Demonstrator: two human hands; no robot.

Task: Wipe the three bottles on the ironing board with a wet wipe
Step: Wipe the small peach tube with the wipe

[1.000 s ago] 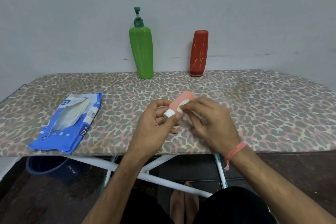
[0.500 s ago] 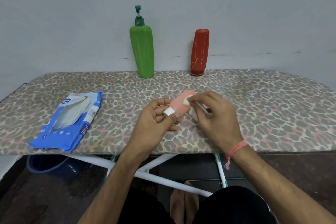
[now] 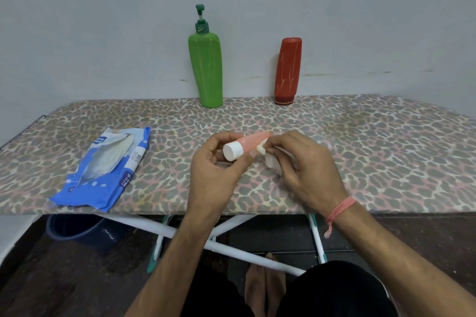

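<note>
Above the near half of the ironing board (image 3: 360, 152), the person's left hand (image 3: 213, 177) holds a small pink bottle (image 3: 251, 142) lifted off the leopard-print cover, its white cap (image 3: 233, 151) turned toward the camera and its body pointing away toward the wall. The fingers and thumb of that hand are curled round the bottle near the cap end. The right hand (image 3: 306, 170) pinches a white wet wipe (image 3: 268, 156) between thumb and fingers and presses a bunched corner of it against the right side of the pink bottle, so wipe and bottle touch; the rest of the wipe hangs under the palm. A pink thread band (image 3: 340, 210) circles the right wrist.

At the far edge of the board, against the grey wall, a green pump bottle (image 3: 206, 69) stands upright, and to its right, apart from it, a red bottle (image 3: 288, 69) stands with its cap end down. Both are well away from the hands. On the left of the board lies a blue wet-wipe packet (image 3: 103, 175), torn open, with white wipes showing inside.

Below the board its white legs (image 3: 231, 244) cross, a dark blue bucket (image 3: 77, 229) sits on the floor at left, and a bare foot (image 3: 265, 283) shows near the bottom edge
</note>
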